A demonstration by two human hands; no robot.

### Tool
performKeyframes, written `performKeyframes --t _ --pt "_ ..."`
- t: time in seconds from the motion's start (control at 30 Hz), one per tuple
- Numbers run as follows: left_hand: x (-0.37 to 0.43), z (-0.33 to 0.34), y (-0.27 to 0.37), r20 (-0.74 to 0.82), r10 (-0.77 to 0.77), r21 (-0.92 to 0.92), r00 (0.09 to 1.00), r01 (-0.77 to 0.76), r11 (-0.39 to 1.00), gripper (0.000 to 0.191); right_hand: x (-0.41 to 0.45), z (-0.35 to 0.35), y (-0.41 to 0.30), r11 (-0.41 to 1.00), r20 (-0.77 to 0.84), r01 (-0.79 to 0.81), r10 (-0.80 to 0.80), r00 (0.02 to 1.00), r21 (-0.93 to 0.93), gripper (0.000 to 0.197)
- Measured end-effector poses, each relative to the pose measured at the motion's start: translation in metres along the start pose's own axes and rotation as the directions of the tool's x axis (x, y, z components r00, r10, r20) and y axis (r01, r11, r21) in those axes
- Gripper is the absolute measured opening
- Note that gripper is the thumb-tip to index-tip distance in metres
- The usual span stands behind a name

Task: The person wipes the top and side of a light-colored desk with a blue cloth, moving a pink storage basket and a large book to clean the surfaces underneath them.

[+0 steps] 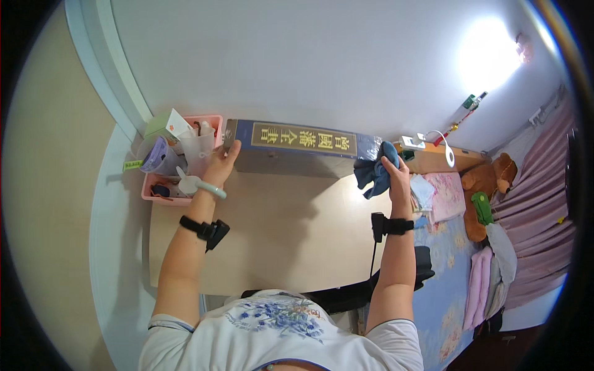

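A long boxed book set (301,139) in dark blue and gold, bearing large gold characters and partly shiny with plastic wrap, stands along the wall at the back of the desk (269,222). My left hand (225,160) is at its left end, thumb over the front corner and fingers around the end, partly hidden. Bunched in my right hand (397,174) is a dark blue cloth (378,171), which touches the box's right end. Both wrists wear black straps with small devices, and a pale green bangle (211,188) circles my left wrist.
Left of the box, pink plastic baskets (169,201) hold cups, a green-and-white carton (164,125) and small items. A white power strip (412,143) with a plugged-in lamp (449,156) lies at the right. Beyond are a bed (436,269) and a brown teddy bear (480,178).
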State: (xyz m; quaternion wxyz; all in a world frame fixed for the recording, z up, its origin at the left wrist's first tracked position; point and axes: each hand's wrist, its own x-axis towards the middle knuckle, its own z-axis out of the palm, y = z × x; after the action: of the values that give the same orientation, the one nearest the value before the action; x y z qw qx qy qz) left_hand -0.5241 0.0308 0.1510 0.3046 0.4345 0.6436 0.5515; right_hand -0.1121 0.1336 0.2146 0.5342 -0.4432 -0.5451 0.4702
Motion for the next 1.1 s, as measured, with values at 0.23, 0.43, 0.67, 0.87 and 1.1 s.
performKeyframes --t 0.23,0.43,0.67,0.87,1.1 --pt "0.062 0.011 -0.016 -0.114 0.09 0.129 0.989 -0.075 0.989 0.071 0.063 0.011 0.048 0.996 0.122 -0.04 0.049 0.991 -0.078 0.028" --pt "0.08 0.035 -0.013 -0.24 0.154 0.091 0.958 -0.136 0.987 0.064 0.082 0.02 0.108 0.989 0.222 -0.081 0.106 0.969 -0.12 0.041" --pt "0.095 0.046 -0.027 -0.341 0.001 0.014 0.94 0.005 1.0 0.072 0.105 0.044 0.107 0.98 0.127 -0.005 0.03 0.991 -0.197 0.042" --pt "0.117 0.049 -0.028 -0.288 -0.099 0.005 0.953 0.104 0.995 0.09 0.135 0.048 0.104 0.971 0.128 -0.005 0.037 0.991 -0.239 0.036" --pt "0.126 0.046 -0.022 -0.303 -0.091 -0.024 0.949 0.088 0.996 0.09 0.161 0.056 0.115 0.972 0.146 0.03 0.005 0.989 -0.233 0.034"
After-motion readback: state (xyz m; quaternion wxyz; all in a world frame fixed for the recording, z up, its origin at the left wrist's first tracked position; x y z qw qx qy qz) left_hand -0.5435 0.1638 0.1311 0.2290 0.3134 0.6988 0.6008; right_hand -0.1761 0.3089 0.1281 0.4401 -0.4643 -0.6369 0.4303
